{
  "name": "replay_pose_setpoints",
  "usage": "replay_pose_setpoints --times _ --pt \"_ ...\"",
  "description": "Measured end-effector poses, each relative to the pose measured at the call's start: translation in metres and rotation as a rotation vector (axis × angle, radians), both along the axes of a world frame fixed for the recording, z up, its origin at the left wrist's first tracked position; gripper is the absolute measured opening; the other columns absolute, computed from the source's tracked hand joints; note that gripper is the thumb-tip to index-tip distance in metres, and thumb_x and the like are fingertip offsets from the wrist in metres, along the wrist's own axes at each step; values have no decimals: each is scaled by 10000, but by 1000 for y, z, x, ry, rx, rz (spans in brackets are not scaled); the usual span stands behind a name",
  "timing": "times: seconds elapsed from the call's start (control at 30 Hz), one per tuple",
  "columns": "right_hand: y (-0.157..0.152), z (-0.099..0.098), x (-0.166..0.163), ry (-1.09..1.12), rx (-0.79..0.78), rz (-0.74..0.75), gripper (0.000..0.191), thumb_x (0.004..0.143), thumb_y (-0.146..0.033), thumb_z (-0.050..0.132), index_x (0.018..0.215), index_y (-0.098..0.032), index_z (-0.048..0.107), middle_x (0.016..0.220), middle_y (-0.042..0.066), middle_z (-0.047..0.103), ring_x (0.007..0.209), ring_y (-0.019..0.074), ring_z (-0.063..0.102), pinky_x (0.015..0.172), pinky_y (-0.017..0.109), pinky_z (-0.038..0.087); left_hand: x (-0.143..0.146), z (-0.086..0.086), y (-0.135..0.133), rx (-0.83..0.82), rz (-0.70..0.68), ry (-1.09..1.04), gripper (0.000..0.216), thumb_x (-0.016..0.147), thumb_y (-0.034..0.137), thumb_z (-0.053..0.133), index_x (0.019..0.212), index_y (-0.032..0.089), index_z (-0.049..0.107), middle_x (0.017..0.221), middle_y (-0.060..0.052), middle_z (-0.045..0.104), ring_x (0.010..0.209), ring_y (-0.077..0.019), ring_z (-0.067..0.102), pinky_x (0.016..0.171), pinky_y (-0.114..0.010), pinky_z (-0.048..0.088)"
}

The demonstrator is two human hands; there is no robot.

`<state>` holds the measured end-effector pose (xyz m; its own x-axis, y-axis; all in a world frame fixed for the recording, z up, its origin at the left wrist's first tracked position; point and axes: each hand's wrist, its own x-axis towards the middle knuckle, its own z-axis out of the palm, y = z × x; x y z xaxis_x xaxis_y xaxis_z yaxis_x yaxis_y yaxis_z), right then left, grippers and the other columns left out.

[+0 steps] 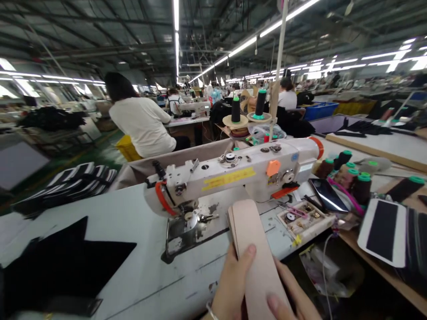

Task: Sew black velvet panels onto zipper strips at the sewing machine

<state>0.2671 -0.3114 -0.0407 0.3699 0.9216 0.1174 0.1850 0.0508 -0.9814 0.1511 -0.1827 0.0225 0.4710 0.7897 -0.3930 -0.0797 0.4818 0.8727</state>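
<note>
A stack of long beige strips (pixel 251 231) with rounded ends is held between my two hands, in front of the sewing machine (pixel 230 173). My left hand (pixel 233 275) grips the stack from the left side, its thumb lying on the top strip. Closer to me, my right hand (pixel 288 293) closes round the right edge, thumb on top and fingers along the side. The near end of the stack runs out of view at the bottom. Left of the stack lie the machine's needle area and metal plate (pixel 182 229).
Black fabric pieces (pixel 66 266) lie at the left of the table. To the right are a parts tray (pixel 305 220), a phone (pixel 328 195), several thread cones (pixel 362 184) and white-and-black panels (pixel 382 231). A person in a white shirt (pixel 140 120) sits beyond the machine.
</note>
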Motion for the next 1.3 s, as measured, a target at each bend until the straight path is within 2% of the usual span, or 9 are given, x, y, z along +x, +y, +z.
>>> replay_pose_setpoints --times 0.1,0.17,0.33,0.57,0.77,0.87,1.07,1.2,1.3 --pt "52 30 23 57 -21 11 584 971 -457 600 1509 -261 490 1500 91 539 1372 286 520 1114 472 472 23 3 36 72 92 -130 661 793 503 774 1311 164 543 1212 -156 706 997 -278 718 918 -408 576" --pt "97 45 43 -109 13 53 539 988 -450 534 1474 -216 528 1364 111 651 1216 281 647 988 466 569 45 5 68 223 149 -113 584 843 493 708 1287 146 556 1221 -169 699 1017 -268 713 936 -402 565" --pt "174 44 77 -322 78 -92 472 883 -383 616 1301 -167 657 1273 148 686 1222 323 613 1093 557 450 87 1 127 585 165 69 469 899 453 624 1278 180 582 1256 -160 681 1229 -279 619 1092 -395 461" --pt "141 27 67 -521 135 -265 560 953 -427 570 1437 -157 500 1440 183 541 1355 315 479 1164 583 350 73 -11 133 683 156 329 428 771 295 749 1160 176 618 1226 -152 648 1278 -310 542 1111 -417 393" --pt "103 33 66 -663 206 -269 329 995 -362 531 1292 -243 608 1392 114 573 1325 282 507 1147 543 387 47 -7 143 673 -14 438 236 737 303 778 674 194 579 665 -2 577 723 -204 578 782 -327 451" --pt "99 37 61 -708 242 -254 293 1002 -321 521 1266 -251 627 1359 111 597 1283 286 545 1112 547 424 50 -2 150 634 -61 374 250 770 259 723 615 197 538 604 24 525 634 -165 525 694 -290 423" --pt "94 50 45 -791 407 -207 388 994 -129 470 1320 -287 610 1323 86 636 1260 252 579 1089 497 465 15 13 105 409 -71 143 299 827 442 671 777 202 500 711 3 594 645 -157 604 636 -283 519" --pt "96 44 37 -907 407 66 613 976 -107 491 1549 -311 413 1562 103 445 1390 273 482 1096 468 485 -41 9 39 -8 -66 -126 448 734 483 821 842 193 496 765 6 633 668 -134 630 668 -286 576" --pt "99 34 35 -932 373 222 615 997 -138 495 1573 -316 374 1600 90 403 1405 262 475 1106 429 495 -62 0 10 -152 -45 -173 466 714 454 865 846 177 515 770 -8 660 661 -125 647 660 -262 577"
